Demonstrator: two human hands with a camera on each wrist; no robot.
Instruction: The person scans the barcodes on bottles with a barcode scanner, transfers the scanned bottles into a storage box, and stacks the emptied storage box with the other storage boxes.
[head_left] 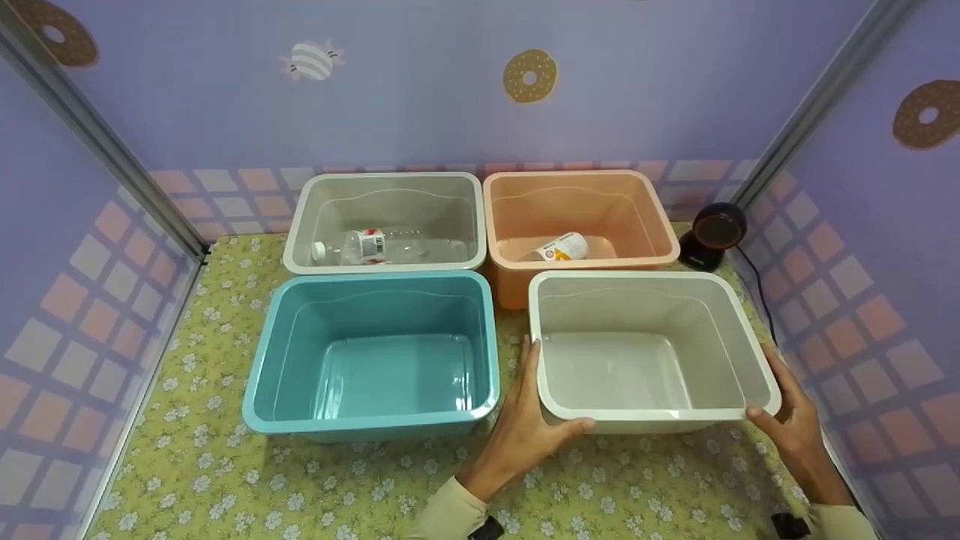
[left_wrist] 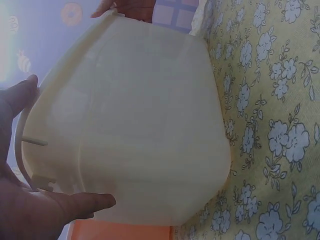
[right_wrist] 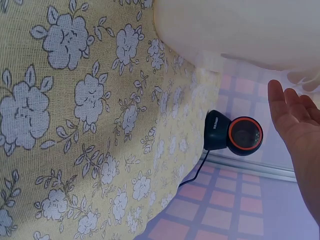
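Observation:
An off-white plastic tub (head_left: 615,375) stands at the front right with nothing inside. At its front left corner is my left hand (head_left: 521,427), the straight fingers lying along the left wall and the thumb touching the front just under the rim. The left wrist view shows this thumb and a finger spread around the tub's (left_wrist: 145,115) corner. My right hand (head_left: 795,427) is at the front right corner, thumb tip at the rim and extended fingers beside the right wall. In the right wrist view those fingers (right_wrist: 295,110) are straight beside the pale wall.
A blue tub (head_left: 259,360) stands on the left. Behind it, a grey tub (head_left: 296,225) contains a clear plastic bottle (head_left: 371,247). An orange tub (head_left: 581,180) holds a white labelled container (head_left: 564,247). A black scanner-like device (head_left: 716,229) with a cable stands at the back right.

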